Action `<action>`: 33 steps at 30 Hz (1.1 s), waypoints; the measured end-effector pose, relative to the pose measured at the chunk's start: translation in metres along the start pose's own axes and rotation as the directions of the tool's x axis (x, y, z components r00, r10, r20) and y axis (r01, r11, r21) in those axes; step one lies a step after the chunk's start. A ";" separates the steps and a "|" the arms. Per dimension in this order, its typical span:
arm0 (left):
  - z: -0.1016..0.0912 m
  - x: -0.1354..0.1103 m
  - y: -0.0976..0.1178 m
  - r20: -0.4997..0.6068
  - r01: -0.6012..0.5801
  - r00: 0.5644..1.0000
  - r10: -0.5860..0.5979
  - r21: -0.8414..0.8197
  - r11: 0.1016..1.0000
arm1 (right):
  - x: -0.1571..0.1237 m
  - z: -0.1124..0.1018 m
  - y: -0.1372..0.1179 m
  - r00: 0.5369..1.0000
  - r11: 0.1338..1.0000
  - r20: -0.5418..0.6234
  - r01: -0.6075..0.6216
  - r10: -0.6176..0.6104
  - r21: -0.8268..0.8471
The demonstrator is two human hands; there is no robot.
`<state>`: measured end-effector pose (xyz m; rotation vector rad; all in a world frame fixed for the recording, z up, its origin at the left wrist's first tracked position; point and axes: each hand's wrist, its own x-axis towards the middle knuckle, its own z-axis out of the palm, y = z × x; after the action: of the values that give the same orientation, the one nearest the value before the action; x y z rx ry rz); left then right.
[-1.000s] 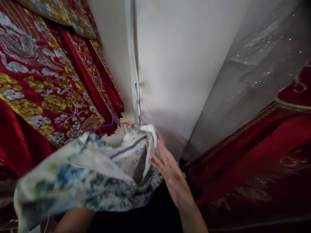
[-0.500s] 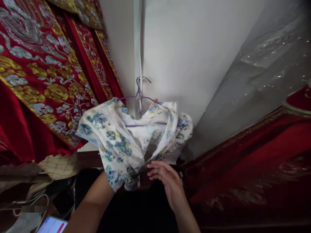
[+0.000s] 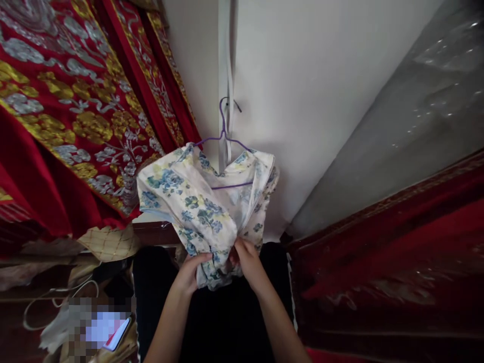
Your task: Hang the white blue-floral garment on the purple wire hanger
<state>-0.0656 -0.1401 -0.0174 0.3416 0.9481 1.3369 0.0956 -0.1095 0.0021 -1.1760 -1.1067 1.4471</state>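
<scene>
A white garment with blue and yellow flowers (image 3: 204,201) hangs on a purple wire hanger (image 3: 224,132), whose hook sits on a nail in the white wall. Both of my hands grip the bunched lower edge of the garment. My left hand (image 3: 190,272) pinches the cloth from the left, fingers closed on it. Just to its right, my right hand (image 3: 246,262) is closed on the same hem.
Red cloth with gold and silver embroidery (image 3: 68,116) hangs at the left. Dark red fabric under clear plastic (image 3: 397,262) fills the right. A white wall corner (image 3: 302,91) is behind the hanger. Below lie black cloth (image 3: 223,322), cables and a phone (image 3: 113,338).
The garment went from bundled in my arms to hanging on the wall by its hanger. My left hand came down from the hanger to the hem, and my right hand closed on it.
</scene>
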 end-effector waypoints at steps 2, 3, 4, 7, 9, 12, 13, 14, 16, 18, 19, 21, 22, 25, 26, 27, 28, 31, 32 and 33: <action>-0.006 0.003 -0.001 -0.046 -0.020 0.999 0.019 -0.016 1.000 | -0.001 0.004 -0.002 1.000 1.000 0.023 -0.014 0.014 0.020; -0.008 0.006 -0.003 -0.078 -0.065 0.995 0.064 -0.002 0.998 | -0.002 0.005 -0.002 1.000 1.000 0.016 -0.010 0.010 0.029; -0.009 0.009 -0.007 -0.121 -0.142 0.982 0.145 0.035 0.989 | -0.004 0.004 -0.001 1.000 1.000 0.001 0.001 -0.001 0.032; -0.010 0.015 -0.026 -0.239 -0.496 0.780 0.578 0.328 0.804 | -0.008 0.000 0.003 0.999 0.999 -0.022 0.039 -0.039 0.004; -0.006 0.016 -0.040 -0.162 -0.630 0.551 0.819 0.563 0.535 | -0.010 -0.002 0.006 0.998 0.998 0.016 0.062 -0.061 -0.022; 0.006 0.016 -0.055 0.143 -0.678 0.545 0.826 0.656 0.333 | -0.012 -0.002 0.008 0.991 0.990 0.065 0.121 -0.116 -0.078; 0.011 0.018 -0.057 0.229 -0.689 0.601 0.766 0.634 0.351 | -0.012 -0.002 0.009 0.987 0.983 0.084 0.146 -0.137 -0.108; 0.014 0.021 -0.059 0.295 -0.692 0.653 0.698 0.607 0.391 | -0.011 -0.002 0.010 0.982 0.977 0.115 0.162 -0.147 -0.138; 0.017 0.028 -0.061 0.362 -0.676 0.719 0.593 0.559 0.479 | -0.009 -0.004 0.010 0.973 0.969 0.189 0.167 -0.132 -0.184; 0.017 0.036 -0.065 0.369 -0.651 0.751 0.547 0.549 0.524 | -0.002 -0.008 0.002 0.970 0.969 0.223 0.142 -0.096 -0.202; 0.016 0.040 -0.067 0.361 -0.639 0.762 0.537 0.552 0.536 | 0.004 -0.010 -0.006 0.973 0.970 0.212 0.137 -0.094 -0.200; 0.016 0.045 -0.074 0.345 -0.614 0.783 0.518 0.568 0.549 | 0.021 -0.012 -0.035 0.978 0.970 0.150 0.173 -0.148 -0.169; 0.017 0.047 -0.078 0.341 -0.606 0.788 0.513 0.576 0.549 | 0.031 -0.011 -0.055 0.974 0.967 0.108 0.211 -0.197 -0.140; 0.024 0.052 -0.086 0.354 -0.603 0.791 0.499 0.586 0.541 | 0.064 -0.001 -0.125 0.931 0.930 0.030 0.365 -0.364 -0.053; 0.026 0.054 -0.087 0.362 -0.606 0.789 0.496 0.588 0.535 | 0.073 0.005 -0.146 0.918 0.918 -0.003 0.397 -0.397 -0.024; 0.029 0.055 -0.087 0.367 -0.609 0.787 0.495 0.590 0.531 | 0.080 0.010 -0.163 0.906 0.907 -0.016 0.422 -0.422 -0.001; 0.031 0.056 -0.086 0.373 -0.614 0.783 0.497 0.590 0.524 | 0.084 0.015 -0.175 0.896 0.896 -0.029 0.444 -0.444 0.016; 0.037 0.059 -0.070 0.457 -0.686 0.724 0.518 0.557 0.468 | 0.089 0.022 -0.183 0.877 0.876 -0.036 0.480 -0.479 0.051; 0.041 0.060 -0.060 0.494 -0.719 0.692 0.526 0.534 0.444 | 0.088 0.022 -0.179 0.874 0.872 -0.031 0.486 -0.485 0.056; 0.046 0.060 -0.047 0.528 -0.750 0.660 0.534 0.509 0.423 | 0.086 0.021 -0.173 0.872 0.870 -0.023 0.490 -0.490 0.058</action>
<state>-0.0033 -0.0828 -0.0460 1.6309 1.0869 1.4964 0.0870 0.0006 0.1626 -0.7755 -1.2370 1.0676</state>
